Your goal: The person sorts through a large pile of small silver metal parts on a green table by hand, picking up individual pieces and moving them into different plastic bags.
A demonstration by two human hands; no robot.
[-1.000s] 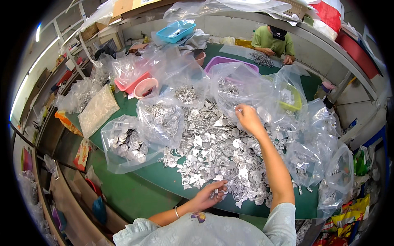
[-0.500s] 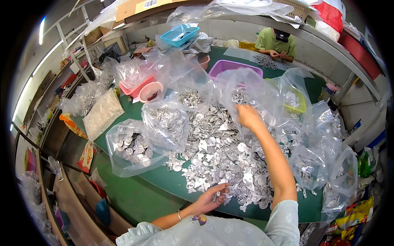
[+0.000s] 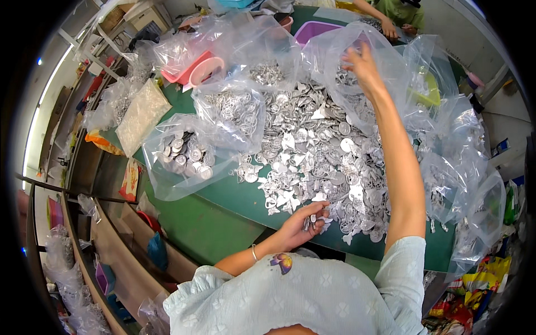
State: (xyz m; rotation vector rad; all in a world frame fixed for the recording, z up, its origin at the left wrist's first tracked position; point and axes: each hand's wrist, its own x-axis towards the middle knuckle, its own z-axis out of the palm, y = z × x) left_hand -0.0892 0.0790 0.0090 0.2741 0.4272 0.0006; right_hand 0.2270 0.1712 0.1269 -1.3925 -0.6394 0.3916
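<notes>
Head view: a cluttered workshop, with a green-topped table carrying a wide heap of small silver metal charms, spread flat so single pieces can be picked out. The left hand rests at the heap's near edge, fingers curled loosely around a few charms. The right hand, arm stretched far out, reaches into a large clear plastic bag; whether it grips anything I cannot tell. At least three more clear bags of silver pieces lie open alongside, keeping kinds apart. One pink plastic basket stands behind

Silver metal charms heaped loose on green table.
</notes>
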